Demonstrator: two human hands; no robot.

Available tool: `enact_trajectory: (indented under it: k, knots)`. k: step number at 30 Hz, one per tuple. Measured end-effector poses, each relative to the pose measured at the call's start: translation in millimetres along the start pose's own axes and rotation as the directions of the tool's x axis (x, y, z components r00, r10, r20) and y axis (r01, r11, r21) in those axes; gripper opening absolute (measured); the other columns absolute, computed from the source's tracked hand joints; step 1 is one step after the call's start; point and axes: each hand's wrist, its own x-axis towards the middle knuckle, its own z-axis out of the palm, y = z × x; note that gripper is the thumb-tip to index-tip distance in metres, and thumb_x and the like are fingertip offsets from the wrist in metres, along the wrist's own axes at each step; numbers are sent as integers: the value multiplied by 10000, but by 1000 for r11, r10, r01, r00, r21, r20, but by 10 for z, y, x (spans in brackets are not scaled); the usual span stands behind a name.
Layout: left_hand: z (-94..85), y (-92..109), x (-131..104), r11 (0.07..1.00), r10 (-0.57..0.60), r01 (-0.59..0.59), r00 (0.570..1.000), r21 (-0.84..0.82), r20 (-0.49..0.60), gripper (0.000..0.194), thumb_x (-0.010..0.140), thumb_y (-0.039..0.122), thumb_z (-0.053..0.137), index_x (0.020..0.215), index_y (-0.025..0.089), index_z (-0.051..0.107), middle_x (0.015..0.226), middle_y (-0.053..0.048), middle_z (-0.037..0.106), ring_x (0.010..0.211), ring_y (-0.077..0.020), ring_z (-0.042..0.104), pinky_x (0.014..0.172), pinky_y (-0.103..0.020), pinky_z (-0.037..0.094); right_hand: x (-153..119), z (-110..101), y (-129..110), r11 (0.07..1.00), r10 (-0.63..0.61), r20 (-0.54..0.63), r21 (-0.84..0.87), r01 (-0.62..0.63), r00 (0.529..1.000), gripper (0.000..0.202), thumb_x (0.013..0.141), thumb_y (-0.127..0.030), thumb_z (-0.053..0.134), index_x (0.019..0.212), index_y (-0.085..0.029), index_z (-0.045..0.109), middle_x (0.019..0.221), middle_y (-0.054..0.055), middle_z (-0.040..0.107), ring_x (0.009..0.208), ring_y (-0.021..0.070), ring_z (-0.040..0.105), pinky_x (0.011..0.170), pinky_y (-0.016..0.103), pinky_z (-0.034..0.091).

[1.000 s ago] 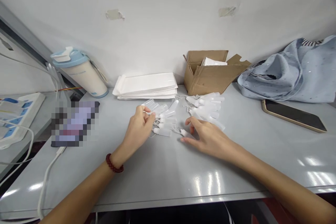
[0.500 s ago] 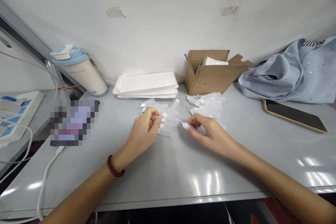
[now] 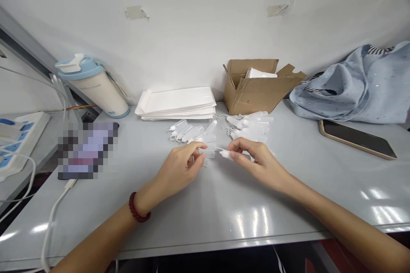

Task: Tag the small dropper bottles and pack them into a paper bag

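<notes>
My right hand (image 3: 251,158) pinches a small translucent dropper bottle (image 3: 226,153) between thumb and fingers, its thin pointed tip facing left. Most of that bottle's body is hidden by the fingers. Across from it, my left hand (image 3: 187,160) has its thumb and index fingertip slightly apart, with nothing visible between them. Behind and partly under the left fingers lies a group of similar small bottles (image 3: 192,132), some with thin loops or strings at their ends. A second group of these bottles (image 3: 256,126) lies just beyond my right hand.
White envelopes (image 3: 176,100) are stacked by the wall, beside an open cardboard box (image 3: 256,94) with white papers inside. A blue-lidded tumbler (image 3: 102,89), a blurred phone (image 3: 89,151) with a cable and a power strip (image 3: 25,140) stand left. Right are a phone (image 3: 358,138) and blue cloth bag (image 3: 352,89).
My left hand has shifted slightly right and down, nearer the held bottle's tip, and its thumb and index finger have parted. My right hand still holds the dropper bottle. The view has shifted slightly.
</notes>
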Motion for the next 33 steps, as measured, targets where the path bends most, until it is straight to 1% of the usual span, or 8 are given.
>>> enact_trajectory:
  k: [3, 5, 8, 11, 13, 16, 19, 33]
  knots:
    - [16, -10, -5, 998, 35, -35, 999, 45, 0, 185, 885, 254, 439, 885, 173, 606, 650, 15, 594, 535, -103, 483, 533, -222, 379, 3, 8, 8, 1000, 12, 5, 6, -12, 1000, 136, 861, -241, 487, 846, -179, 607, 788, 20, 632, 725, 144, 558, 527, 223, 356]
    - [14, 5, -6, 1000, 22, -22, 1000, 16, 22, 190, 880, 251, 447, 834, 170, 613, 639, 12, 586, 548, -106, 487, 535, -222, 377, -1, 11, 19, 1000, 11, 10, 13, -11, 1000, 139, 864, -244, 483, 846, -181, 606, 793, 20, 632, 733, 147, 557, 542, 229, 368]
    - [-14, 55, -6, 990, -63, 72, 995, -123, 76, 194, 871, 280, 468, 813, 169, 616, 623, 15, 567, 557, -108, 489, 524, -215, 380, -9, 11, 34, 999, 4, 16, 42, -4, 1000, 143, 872, -248, 479, 839, -184, 603, 799, 18, 631, 743, 147, 558, 588, 245, 391]
    - [-50, 110, -3, 938, -144, 180, 980, -297, 139, 210, 867, 323, 480, 806, 170, 610, 623, 21, 543, 541, -99, 472, 494, -204, 367, -13, 11, 37, 997, 8, 33, 81, -10, 999, 145, 879, -251, 476, 842, -185, 600, 797, 12, 626, 745, 145, 559, 614, 255, 394]
    - [-66, 136, 1, 895, -175, 233, 968, -381, 180, 214, 861, 336, 494, 796, 166, 606, 611, 30, 517, 508, -84, 436, 474, -198, 349, -15, 11, 30, 995, 8, 44, 96, -12, 999, 143, 879, -254, 480, 841, -185, 599, 790, 9, 622, 741, 144, 557, 619, 257, 392]
    - [-73, 151, 7, 846, -200, 287, 952, -450, 232, 210, 852, 339, 514, 792, 160, 605, 601, 40, 493, 491, -71, 410, 473, -195, 342, -22, 10, 15, 995, 0, 48, 97, -4, 999, 142, 878, -258, 483, 841, -187, 600, 791, 6, 620, 740, 141, 555, 624, 258, 390]
    - [-69, 146, 11, 826, -198, 301, 946, -477, 255, 215, 851, 348, 519, 788, 161, 604, 598, 43, 489, 488, -69, 407, 478, -197, 347, -31, 8, 10, 996, -4, 49, 93, -1, 999, 144, 880, -260, 480, 845, -191, 602, 798, 7, 621, 744, 142, 555, 624, 259, 390]
    - [-70, 148, 26, 806, -192, 304, 946, -508, 262, 206, 848, 335, 531, 773, 156, 603, 597, 50, 496, 481, -59, 397, 489, -200, 347, -38, 5, -6, 996, -11, 48, 91, 7, 999, 136, 869, -246, 483, 830, -191, 602, 775, 3, 620, 727, 139, 556, 599, 249, 387]
